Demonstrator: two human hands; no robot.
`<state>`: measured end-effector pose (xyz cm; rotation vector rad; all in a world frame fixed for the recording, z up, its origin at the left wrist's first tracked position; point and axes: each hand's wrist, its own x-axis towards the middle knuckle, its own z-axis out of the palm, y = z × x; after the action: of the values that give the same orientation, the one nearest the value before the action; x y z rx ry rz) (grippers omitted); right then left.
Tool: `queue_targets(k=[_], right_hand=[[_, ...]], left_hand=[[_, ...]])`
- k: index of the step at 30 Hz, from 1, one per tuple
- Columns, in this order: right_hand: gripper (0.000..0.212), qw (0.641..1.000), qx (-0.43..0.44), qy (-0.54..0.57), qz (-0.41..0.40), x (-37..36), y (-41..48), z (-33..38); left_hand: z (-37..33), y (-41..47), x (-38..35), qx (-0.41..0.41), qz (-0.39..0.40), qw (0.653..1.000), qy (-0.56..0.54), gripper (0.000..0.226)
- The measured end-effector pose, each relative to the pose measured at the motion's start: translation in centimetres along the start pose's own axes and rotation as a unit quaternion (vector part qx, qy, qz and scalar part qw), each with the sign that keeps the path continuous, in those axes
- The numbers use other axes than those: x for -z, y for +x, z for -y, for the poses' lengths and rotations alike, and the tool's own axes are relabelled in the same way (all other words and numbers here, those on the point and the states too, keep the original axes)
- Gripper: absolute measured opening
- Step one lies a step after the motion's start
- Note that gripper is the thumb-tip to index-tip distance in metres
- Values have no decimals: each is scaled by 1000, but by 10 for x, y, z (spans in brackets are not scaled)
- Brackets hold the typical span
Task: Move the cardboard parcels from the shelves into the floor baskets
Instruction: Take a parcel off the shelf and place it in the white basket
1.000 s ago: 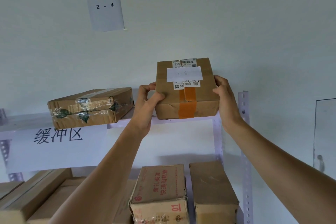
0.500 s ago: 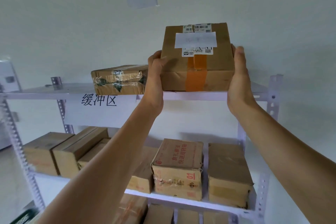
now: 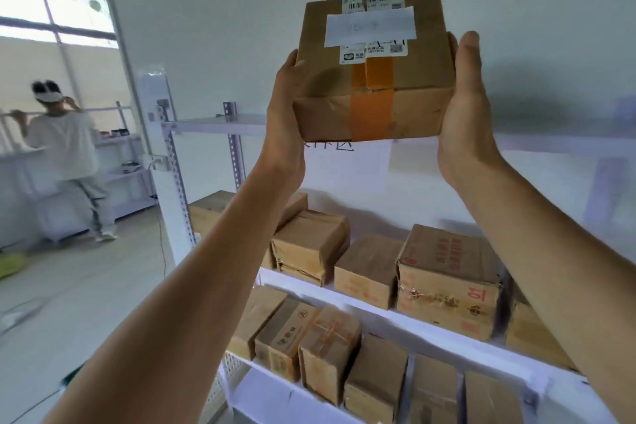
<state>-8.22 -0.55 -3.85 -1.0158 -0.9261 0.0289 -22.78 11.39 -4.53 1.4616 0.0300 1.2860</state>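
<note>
A brown cardboard parcel (image 3: pixel 375 93) with orange tape and white barcode labels is held up in the air, in front of the top shelf (image 3: pixel 220 122). My left hand (image 3: pixel 285 113) grips its left side and my right hand (image 3: pixel 464 113) presses flat against its right side. Several more cardboard parcels sit on the middle shelf (image 3: pixel 364 293), among them one with red print (image 3: pixel 447 282). Others stand on the lower shelf (image 3: pixel 268 392), such as a taped one (image 3: pixel 328 351). No floor basket is in view.
The white metal shelving unit runs along a white wall, with an upright post (image 3: pixel 175 182) at its left end. Another person (image 3: pixel 69 155) in a white shirt stands at a second rack far left, beside a window. A cable (image 3: pixel 161 244) lies on the pale floor.
The parcel has come off the top shelf and now hangs in both hands. The view has swung left, so the second parcel on the top shelf is gone from sight and the room to the left appears.
</note>
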Motion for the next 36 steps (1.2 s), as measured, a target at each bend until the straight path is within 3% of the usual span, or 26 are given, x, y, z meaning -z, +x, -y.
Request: queue_targets(k=[2, 5, 11, 19, 26, 33, 36], right_hand=[[90, 1000, -26, 10, -2, -38, -13, -11], [80, 998, -31, 35, 35, -94, -36, -32], [84, 996, -76, 35, 43, -193, -76, -71], [85, 982, -140, 46, 117, -290, -108, -146], [87, 965, -194, 73, 164, -364, -120, -229], [69, 948, -259, 68, 172, -422, -130, -309], [73, 938, -289, 58, 180, -450, -136, -340]], left_hand=[[-2, -3, 43, 1, -18, 1000, 24, 60], [-5, -10, 106, 5, -40, 998, 50, 54], [-9, -30, 214, 28, -89, 993, 65, 54], [11, -53, 325, 82, -155, 983, 48, 63], [56, -49, 410, 131, -215, 963, 93, 47], [105, -39, 483, 172, -273, 941, 101, 61], [124, -37, 516, 195, -280, 932, 120, 63]])
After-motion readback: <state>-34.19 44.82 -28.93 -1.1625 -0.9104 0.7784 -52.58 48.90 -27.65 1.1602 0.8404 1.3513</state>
